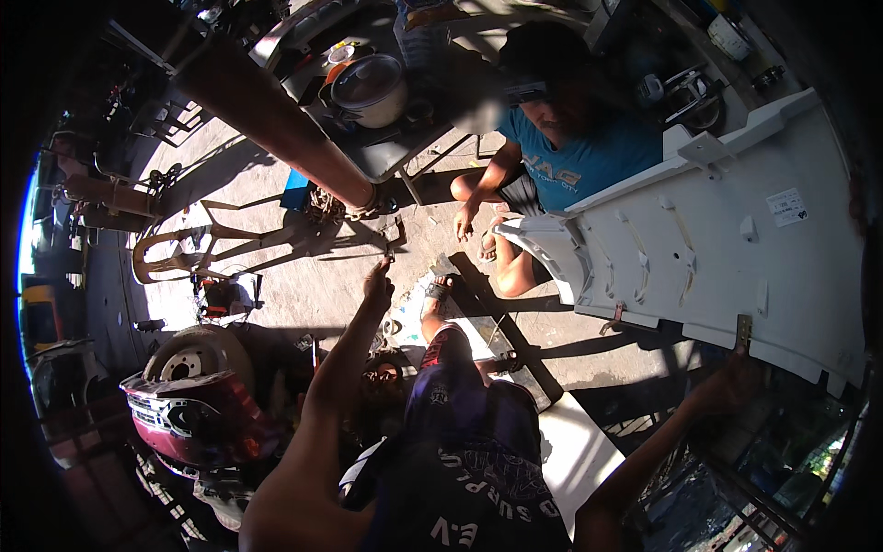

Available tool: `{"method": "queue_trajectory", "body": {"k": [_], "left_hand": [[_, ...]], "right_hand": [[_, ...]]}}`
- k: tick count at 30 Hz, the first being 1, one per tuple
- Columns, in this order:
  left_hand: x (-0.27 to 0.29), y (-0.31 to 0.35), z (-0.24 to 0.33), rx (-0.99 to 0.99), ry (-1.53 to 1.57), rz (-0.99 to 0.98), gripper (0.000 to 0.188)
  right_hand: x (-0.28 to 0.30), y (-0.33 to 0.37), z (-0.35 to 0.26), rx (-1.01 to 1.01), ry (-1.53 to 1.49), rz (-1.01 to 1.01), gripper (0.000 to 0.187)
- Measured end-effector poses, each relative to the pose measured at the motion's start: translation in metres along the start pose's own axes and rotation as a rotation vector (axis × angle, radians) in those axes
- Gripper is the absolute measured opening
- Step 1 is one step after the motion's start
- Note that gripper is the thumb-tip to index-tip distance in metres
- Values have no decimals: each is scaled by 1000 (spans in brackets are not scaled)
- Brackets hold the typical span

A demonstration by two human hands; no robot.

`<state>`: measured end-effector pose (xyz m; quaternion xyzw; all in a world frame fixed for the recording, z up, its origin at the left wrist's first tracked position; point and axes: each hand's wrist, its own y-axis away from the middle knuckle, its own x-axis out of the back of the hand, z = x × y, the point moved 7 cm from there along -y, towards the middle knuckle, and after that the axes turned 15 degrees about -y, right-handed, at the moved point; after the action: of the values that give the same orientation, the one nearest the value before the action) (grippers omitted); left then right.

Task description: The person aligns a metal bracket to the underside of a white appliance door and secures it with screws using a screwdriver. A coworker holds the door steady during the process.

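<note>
My left hand (378, 283) reaches forward over the concrete floor with its fingers pinched. A thin, dark bent metal piece (395, 241) sticks out beyond the fingertips. Over on the right, a large white panel (713, 248), ribbed and dotted with clips on the side facing me, stands tilted. My right hand (734, 375) is closed at its lower edge, around the lower end of a flat metal bracket (743, 331); shade hides part of those fingers. A second small bracket (616, 317) sits farther left along the same edge.
Across from me a person in a blue shirt (575, 166) crouches behind the panel's left end. A table with a lidded pot (370, 90) and a rusty post (276, 129) stand at the back. At left lie a metal frame (179, 253), a wheel (189, 359) and a red bumper (189, 419).
</note>
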<state>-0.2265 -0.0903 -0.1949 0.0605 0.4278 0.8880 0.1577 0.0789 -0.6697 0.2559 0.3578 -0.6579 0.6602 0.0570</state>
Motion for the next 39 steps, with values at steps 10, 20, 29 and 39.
{"method": "queue_trajectory", "body": {"k": [10, 20, 29, 39], "left_hand": [[-59, -227, 215, -536, -797, 125, 24], [-102, -262, 269, -870, -1243, 239, 24], [-242, -295, 257, -1279, -1358, 37, 29], [-222, -284, 264, -1439, -1459, 9, 28]], "right_hand": [[16, 6, -15, -27, 624, -264, 29], [41, 21, -24, -30, 475, -187, 38], [34, 14, -15, 87, 641, -287, 40], [44, 46, -6, -682, -184, 77, 52]]}}
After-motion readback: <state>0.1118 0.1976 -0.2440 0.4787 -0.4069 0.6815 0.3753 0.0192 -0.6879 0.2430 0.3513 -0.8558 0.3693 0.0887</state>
